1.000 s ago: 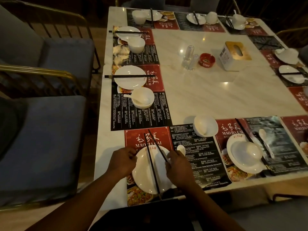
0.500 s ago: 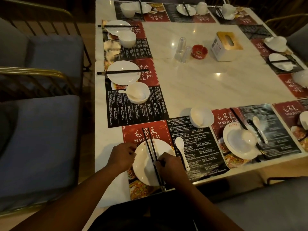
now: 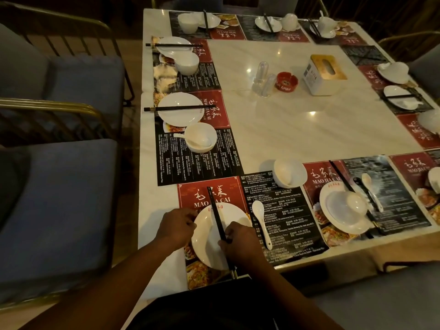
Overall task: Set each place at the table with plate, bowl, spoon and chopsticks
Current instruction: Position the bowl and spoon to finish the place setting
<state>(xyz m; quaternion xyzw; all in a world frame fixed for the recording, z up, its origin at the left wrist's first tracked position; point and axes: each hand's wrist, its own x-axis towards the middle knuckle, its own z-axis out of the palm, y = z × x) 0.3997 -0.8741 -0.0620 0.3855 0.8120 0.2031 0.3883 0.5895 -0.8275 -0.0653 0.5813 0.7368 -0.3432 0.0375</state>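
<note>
A white plate [image 3: 209, 244] lies on the red and black placemat [image 3: 281, 210] at the near table edge. Black chopsticks [image 3: 215, 210] lie together across it, pointing away from me. My right hand [image 3: 240, 244] pinches them near their lower half. My left hand [image 3: 176, 227] grips the plate's left rim. A white spoon [image 3: 262, 220] lies on the mat just right of the plate. An empty white bowl [image 3: 289, 173] stands further back to the right.
The place to the right has a plate with an upturned bowl [image 3: 345, 207], a spoon and chopsticks. Set places line the left, far and right sides. A tissue box [image 3: 321, 75], red ashtray [image 3: 287, 81] and clear shakers [image 3: 260, 77] stand mid-table. Blue chairs [image 3: 59, 198] stand at the left.
The two chopsticks, spread apart a second ago, now lie side by side across the plate. My right hand slid left onto them, uncovering the spoon. My left hand stays at the rim.
</note>
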